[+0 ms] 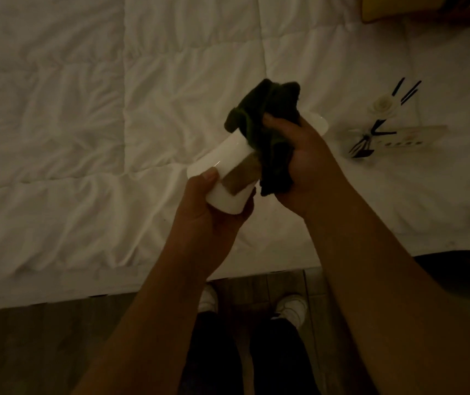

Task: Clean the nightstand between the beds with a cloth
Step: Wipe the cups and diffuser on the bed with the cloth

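My left hand (214,206) grips a white cylindrical jar (222,172) with a brown label, held tilted above the bed. My right hand (299,166) clutches a dark green cloth (265,129), bunched up and pressed against the jar's upper end. The cloth hides the top of the jar. The nightstand is not in view.
A white quilted bed (85,138) fills most of the view. On it to the right lie a clear reed diffuser with black sticks (382,109) and a flat white card-like item (410,135). A yellow object (399,8) sits at the top right. Wooden floor (42,352) and my shoes are below.
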